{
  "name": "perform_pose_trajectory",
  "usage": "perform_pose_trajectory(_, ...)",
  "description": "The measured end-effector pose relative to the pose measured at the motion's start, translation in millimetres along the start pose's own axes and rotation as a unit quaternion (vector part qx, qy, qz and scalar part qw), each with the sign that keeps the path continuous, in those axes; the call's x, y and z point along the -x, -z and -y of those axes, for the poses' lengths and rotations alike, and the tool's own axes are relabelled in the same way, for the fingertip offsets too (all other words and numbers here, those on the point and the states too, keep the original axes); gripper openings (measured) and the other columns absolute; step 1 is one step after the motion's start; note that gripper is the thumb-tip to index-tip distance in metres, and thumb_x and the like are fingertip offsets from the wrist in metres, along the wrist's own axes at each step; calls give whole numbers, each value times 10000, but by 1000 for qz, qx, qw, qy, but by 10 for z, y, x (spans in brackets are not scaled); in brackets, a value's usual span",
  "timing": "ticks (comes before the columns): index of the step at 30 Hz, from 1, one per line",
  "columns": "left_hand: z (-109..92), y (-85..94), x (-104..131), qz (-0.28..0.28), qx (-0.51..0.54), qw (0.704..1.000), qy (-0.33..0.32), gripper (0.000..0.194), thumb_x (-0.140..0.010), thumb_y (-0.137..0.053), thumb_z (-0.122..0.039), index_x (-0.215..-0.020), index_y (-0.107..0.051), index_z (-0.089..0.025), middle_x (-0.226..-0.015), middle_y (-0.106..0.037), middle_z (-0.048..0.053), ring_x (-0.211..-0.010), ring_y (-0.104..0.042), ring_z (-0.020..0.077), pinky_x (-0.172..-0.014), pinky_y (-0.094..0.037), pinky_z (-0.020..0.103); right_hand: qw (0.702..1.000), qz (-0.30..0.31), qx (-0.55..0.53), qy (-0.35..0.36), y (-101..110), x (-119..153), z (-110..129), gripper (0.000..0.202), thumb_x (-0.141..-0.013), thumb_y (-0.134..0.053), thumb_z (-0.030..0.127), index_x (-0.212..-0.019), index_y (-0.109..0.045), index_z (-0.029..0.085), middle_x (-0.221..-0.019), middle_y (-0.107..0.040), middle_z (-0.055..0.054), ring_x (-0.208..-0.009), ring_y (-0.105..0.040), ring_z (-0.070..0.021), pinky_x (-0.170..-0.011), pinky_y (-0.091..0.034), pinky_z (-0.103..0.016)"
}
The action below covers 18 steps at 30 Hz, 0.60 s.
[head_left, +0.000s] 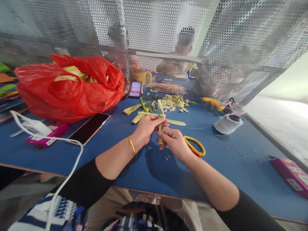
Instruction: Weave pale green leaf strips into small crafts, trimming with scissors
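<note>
My left hand [146,129] pinches pale green leaf strips [176,122] where they cross, above the middle of the blue table. Their ends stick out upward, to the left and to the right. Just below, my right hand [175,142] is closed on the strip end that hangs down toward me. The fingers partly hide the crossing. Beside my right wrist lie scissors with yellow and red handles [201,148], the blades out of sight. Beyond my hands are loose leaf pieces [132,109] and a heap of pale trimmings [173,102].
A large red plastic bag [69,96] fills the back left. Near it lie a phone [90,128], a purple power strip [51,136] and a white cable [78,160]. A thread spool [227,124] and another purple strip [292,175] sit right. A perforated metal screen [154,25] stands behind.
</note>
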<state>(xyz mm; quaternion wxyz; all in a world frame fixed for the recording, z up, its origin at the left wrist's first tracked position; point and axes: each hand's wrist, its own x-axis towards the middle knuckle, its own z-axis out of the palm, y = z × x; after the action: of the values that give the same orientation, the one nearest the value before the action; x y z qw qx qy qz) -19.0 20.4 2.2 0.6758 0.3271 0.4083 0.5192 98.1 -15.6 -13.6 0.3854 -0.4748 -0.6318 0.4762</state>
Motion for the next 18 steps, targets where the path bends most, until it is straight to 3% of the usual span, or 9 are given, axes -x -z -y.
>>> perform_pose_trajectory(3, 5, 7, -15, -17, 15, 1000, -15, 53, -772, -706, -51, -798, -706, -97, -657, -695, 27, -558, -648, 95, -573, -522, 203, 998, 58, -24, -15, 10, 9, 28, 285, -736, -605, 397, -534, -573, 199, -463, -572, 25, -432, -556, -117, -510, -437, -248)
perform_pose_trajectory(5, -3, 17, -26, -22, 18, 999, -23, 67, -755, -726, -59, -803, -706, -102, -667, -695, 25, -553, -646, 97, -585, -534, 215, 997, 57, -34, -29, 21, -7, 29, 326, -724, -643, 439, -524, -563, 194, -466, -570, 21, -438, -557, -114, -514, -442, -247)
perform_pose_trajectory(8, -33, 26, -27, -22, 20, 999, -26, 50, -755, -727, -66, -764, -699, -107, -668, -691, 19, -569, -644, 94, -619, -541, 221, 994, -53, -84, -52, 59, -53, 25, 378, -687, -706, 531, -598, -561, 194, -492, -551, 38, -445, -555, -112, -489, -436, -244)
perform_pose_trajectory(10, -55, 30, -16, -14, 8, 1000, -9, 41, -770, -707, -68, -779, -709, -108, -674, -697, 24, -582, -645, 94, -635, -537, 220, 976, -150, -151, -46, 97, -83, 28, 397, -642, -749, 549, -699, -569, 200, -542, -562, 51, -452, -556, -110, -481, -445, -246)
perform_pose_trajectory(12, -62, 35, -6, 2, -9, 1000, 16, 27, -798, -696, -119, -805, -719, -108, -672, -699, 36, -579, -642, 102, -619, -529, 225, 959, -204, -194, -26, 130, -102, 32, 398, -613, -776, 516, -751, -573, 203, -586, -592, 49, -465, -561, -103, -504, -470, -247)
perform_pose_trajectory(16, -25, 56, -13, 37, -44, 998, 23, 183, -772, -755, -293, -775, -710, -115, -635, -669, 28, -517, -585, 90, -480, -436, 195, 965, -199, -171, -7, 148, -112, 24, 316, -620, -759, 445, -716, -592, 195, -601, -629, 31, -480, -565, -96, -525, -477, -242)
perform_pose_trajectory(18, -1, 64, -25, 41, -72, 996, 15, 173, -730, -781, -264, -725, -686, -119, -578, -625, 0, -452, -515, 60, -415, -341, 174, 975, -179, -133, -5, 155, -117, 21, 275, -635, -738, 423, -694, -596, 195, -583, -623, 31, -477, -559, -99, -515, -464, -240)
